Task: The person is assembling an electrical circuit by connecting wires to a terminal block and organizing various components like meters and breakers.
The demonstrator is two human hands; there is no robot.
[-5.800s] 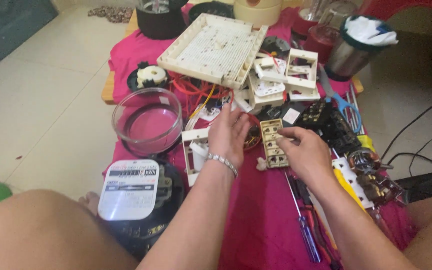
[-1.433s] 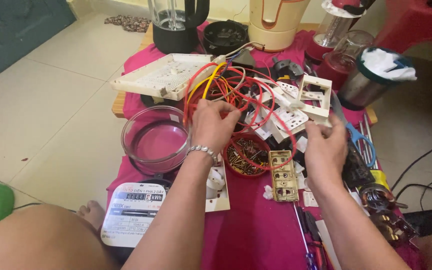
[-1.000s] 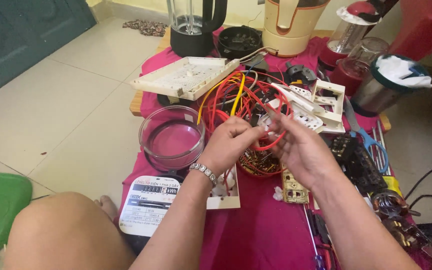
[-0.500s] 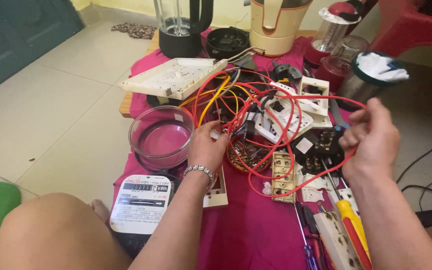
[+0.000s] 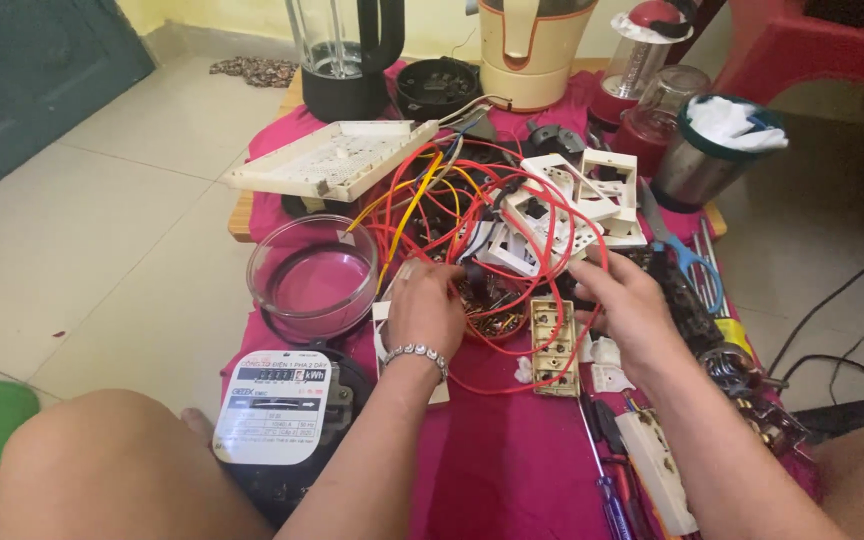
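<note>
Your left hand: your left hand (image 5: 430,312) lies near the centre of the pink cloth (image 5: 512,470), with a metal bracelet (image 5: 415,353) on the wrist. The fingers are curled narrow on the tangle of red wires (image 5: 492,225), at its lower edge.
Your right hand: your right hand (image 5: 624,305) is at about 3 o'clock from the left one. The fingers bend inward at the wire loop, but I cannot tell if they really pinch a wire.
Wires: the red and yellow wires lie in a heap at 12 o'clock from your hands, over the white switch frames (image 5: 562,205). One red loop hangs down around the beige switch strip (image 5: 554,346), which lies between your two hands.
Change from half a second ago: your right hand was raised far out at 3 o'clock, pulling a red loop wide. Now it has come back down beside the strip, and the loop is slack on the cloth. Your left hand has stayed in almost the same place.
Around: the clear glass bowl (image 5: 313,277) stands at 9 o'clock from the left hand, the electricity meter (image 5: 275,405) at 7 o'clock. The white perforated panel (image 5: 330,158) is at 11 o'clock, the scissors with blue handles (image 5: 687,255) at 2 o'clock from the right hand.
</note>
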